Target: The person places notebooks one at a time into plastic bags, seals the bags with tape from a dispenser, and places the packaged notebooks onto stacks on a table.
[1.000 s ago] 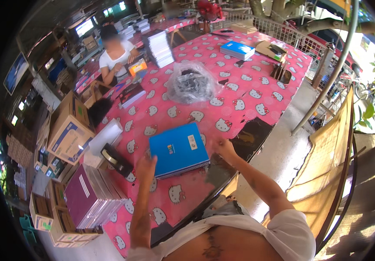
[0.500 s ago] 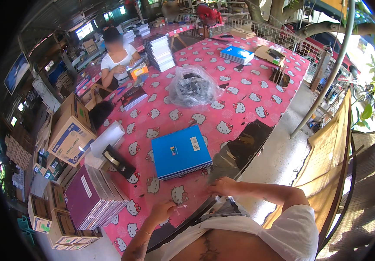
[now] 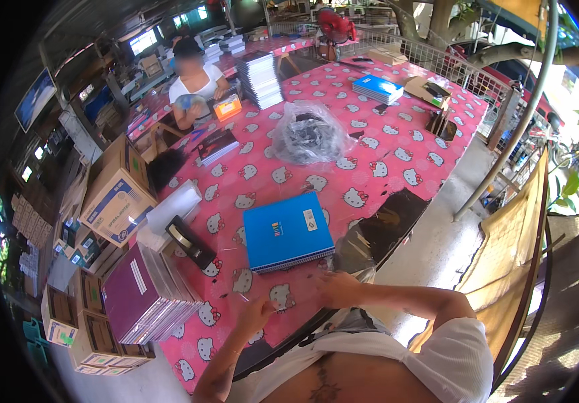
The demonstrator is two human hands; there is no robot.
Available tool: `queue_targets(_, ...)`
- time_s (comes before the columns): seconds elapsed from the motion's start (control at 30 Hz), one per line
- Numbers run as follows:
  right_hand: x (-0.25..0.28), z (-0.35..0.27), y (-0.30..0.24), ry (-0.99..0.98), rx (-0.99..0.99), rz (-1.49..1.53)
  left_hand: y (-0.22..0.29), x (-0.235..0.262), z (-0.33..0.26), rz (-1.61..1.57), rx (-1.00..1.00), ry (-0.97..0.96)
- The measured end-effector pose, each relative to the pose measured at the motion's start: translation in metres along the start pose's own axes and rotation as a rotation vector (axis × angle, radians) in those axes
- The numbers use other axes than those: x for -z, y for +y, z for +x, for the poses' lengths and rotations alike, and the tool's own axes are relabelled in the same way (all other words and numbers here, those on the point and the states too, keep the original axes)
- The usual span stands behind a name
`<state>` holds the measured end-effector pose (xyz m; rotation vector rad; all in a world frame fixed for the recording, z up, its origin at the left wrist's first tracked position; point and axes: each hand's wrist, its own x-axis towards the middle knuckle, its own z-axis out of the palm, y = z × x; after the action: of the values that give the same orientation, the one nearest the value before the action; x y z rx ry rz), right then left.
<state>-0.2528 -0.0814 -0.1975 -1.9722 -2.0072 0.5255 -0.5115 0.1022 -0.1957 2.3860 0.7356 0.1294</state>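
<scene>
Near the table's front edge, my left hand point(image 3: 257, 316) is closed, thumb against fingers. A thin, pale, see-through sliver shows by its fingertips; what it is cannot be made out. My right hand point(image 3: 340, 290) is a little farther right, its fingers curled down near the edge, and what they hold is hidden. Just beyond both hands lies a stack of blue spiral notebooks point(image 3: 288, 232), coils toward me, touched by neither hand. A black tape dispenser point(image 3: 190, 243) stands left of the stack.
Purple notebooks point(image 3: 131, 292) are piled at the left, beside cardboard boxes point(image 3: 118, 195). A clear plastic bag point(image 3: 309, 138) with dark contents sits mid-table. Farther off are more blue notebooks point(image 3: 376, 88), a tall book stack point(image 3: 260, 79) and a seated co-worker point(image 3: 195, 87).
My left hand has risen slightly from the front edge, and my right hand has shifted a little. The whole view has moved slightly. The co-worker's hands have moved away from the orange box.
</scene>
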Motion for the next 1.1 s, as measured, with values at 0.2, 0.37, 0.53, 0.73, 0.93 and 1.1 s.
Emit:
queue_targets(0.2,0.050,-0.025,0.047,-0.062,0.048,0.141,-0.053,0.044,-0.028,-0.121,-0.095,-0.086)
queue_targets(0.37,0.136,0.017,0.110,0.132,-0.321,-0.118,-0.073,0.117,0.079,-0.338,-0.081,0.352)
queue_targets(0.53,0.070,0.096,0.006,0.427,0.273,-0.444,-0.143,0.115,0.149,-0.117,0.260,0.372)
queue_targets(0.73,0.016,0.117,0.011,0.239,0.093,-0.166,-0.073,0.126,0.234,0.393,0.141,0.333)
queue_targets(0.93,0.029,0.118,0.006,0.185,0.082,-0.152,-0.011,0.068,0.398,0.166,-0.257,0.446)
queue_targets(1.1,0.026,0.121,0.016,0.209,0.086,-0.104,-0.055,0.016,0.453,0.347,-0.213,0.349)
